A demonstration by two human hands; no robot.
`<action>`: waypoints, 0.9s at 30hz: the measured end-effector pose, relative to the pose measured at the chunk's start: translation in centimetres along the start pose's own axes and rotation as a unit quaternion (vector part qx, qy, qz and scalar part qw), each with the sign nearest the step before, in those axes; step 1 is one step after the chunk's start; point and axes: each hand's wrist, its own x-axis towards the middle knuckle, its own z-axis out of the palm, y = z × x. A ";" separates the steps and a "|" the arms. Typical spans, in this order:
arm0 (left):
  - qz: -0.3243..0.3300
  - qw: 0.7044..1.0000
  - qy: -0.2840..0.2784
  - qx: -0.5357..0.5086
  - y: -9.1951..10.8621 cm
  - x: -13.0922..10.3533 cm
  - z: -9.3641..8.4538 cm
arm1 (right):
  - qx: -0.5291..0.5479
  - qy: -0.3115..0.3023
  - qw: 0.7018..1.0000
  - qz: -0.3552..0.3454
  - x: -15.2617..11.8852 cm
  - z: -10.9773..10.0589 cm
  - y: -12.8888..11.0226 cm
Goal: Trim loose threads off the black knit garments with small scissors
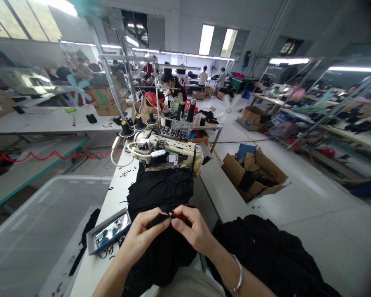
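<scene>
Both hands meet close together over the near end of the table, pinching a piece of black fabric (163,251). My left hand (145,229) has thumb and fingers closed on a fold of it. Fingertips touching the same edge, my right hand (193,229) is closed too, and a bracelet circles that wrist. More black fabric (160,187) lies in a heap beyond the hands, reaching up to the sewing machine (170,152). Part of the cloth hangs down over my lap.
Left of my hands, a phone (113,229) sits in a small open box. A translucent plastic bin (49,222) stands at far left. On the right are a black cloth pile (266,255) and a cardboard box of scraps (253,171). Several people work further back.
</scene>
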 end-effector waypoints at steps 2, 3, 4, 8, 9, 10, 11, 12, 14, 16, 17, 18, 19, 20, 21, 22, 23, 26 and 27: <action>0.002 1.000 0.000 0.008 0.1 -0.1 0.1 | 0.007 0.015 1.000 0.002 -0.2 0.2 0.3; 0.003 1.000 -0.002 0.013 0.2 -0.1 0.1 | 0.012 0.020 1.000 0.003 -0.2 0.3 0.4; 0.005 1.000 -0.007 0.018 0.2 -0.1 0.1 | 0.019 0.025 0.999 0.005 -0.3 0.4 0.5; 0.005 0.999 -0.018 0.026 0.2 -0.1 0.2 | 0.044 0.025 0.999 0.019 -0.5 0.3 0.7; 0.005 0.999 -0.019 0.026 0.2 -0.1 0.2 | 0.049 0.017 0.998 0.026 -0.6 0.1 0.7; 0.006 0.999 -0.021 0.026 0.2 -0.1 0.1 | 0.053 0.006 0.998 0.034 -0.6 0.0 0.7; 0.007 0.999 -0.027 0.025 0.2 0.0 0.1 | 0.056 -0.008 0.998 0.042 -0.6 -0.2 0.7; 0.009 0.999 -0.032 0.026 0.2 0.0 0.1 | 0.058 -0.022 0.997 0.049 -0.5 -0.3 0.6; 0.012 0.999 -0.038 0.029 0.2 0.0 -0.1 | 0.063 -0.045 0.995 0.062 -0.4 -0.6 0.6; 0.012 0.998 -0.043 0.035 0.3 -0.1 -0.2 | 0.067 -0.058 0.994 0.070 -0.3 -0.8 0.6; 0.013 0.998 -0.046 0.037 0.3 -0.1 -0.2 | 0.069 -0.060 0.993 0.072 -0.3 -0.8 0.6; 0.013 0.998 -0.049 0.038 0.3 -0.1 -0.2 | 0.072 -0.059 0.993 0.072 -0.2 -0.8 0.6; 0.014 0.998 -0.053 0.037 0.4 -0.1 -0.2 | 0.075 -0.054 0.993 0.072 -0.2 -0.7 0.6; 0.016 0.998 -0.055 0.034 0.4 -0.1 -0.2 | 0.078 -0.047 0.993 0.071 -0.3 -0.6 0.7; 0.018 0.998 -0.057 0.030 0.5 -0.1 -0.2 | 0.083 -0.038 0.993 0.069 -0.3 -0.5 0.8; 0.020 0.998 -0.058 0.027 0.5 -0.1 -0.1 | 0.089 -0.029 0.993 0.069 -0.4 -0.3 0.9; 0.021 0.998 -0.058 0.024 0.6 -0.1 -0.1 | 0.096 -0.022 0.993 0.069 -0.5 -0.2 1.0; 0.019 0.998 -0.056 0.018 0.6 0.0 0.1 | 0.132 -0.022 0.987 0.090 -0.6 -0.1 1.5; 0.017 0.998 -0.050 0.019 0.6 0.1 0.1 | 0.146 -0.026 0.984 0.097 -0.7 -0.1 1.7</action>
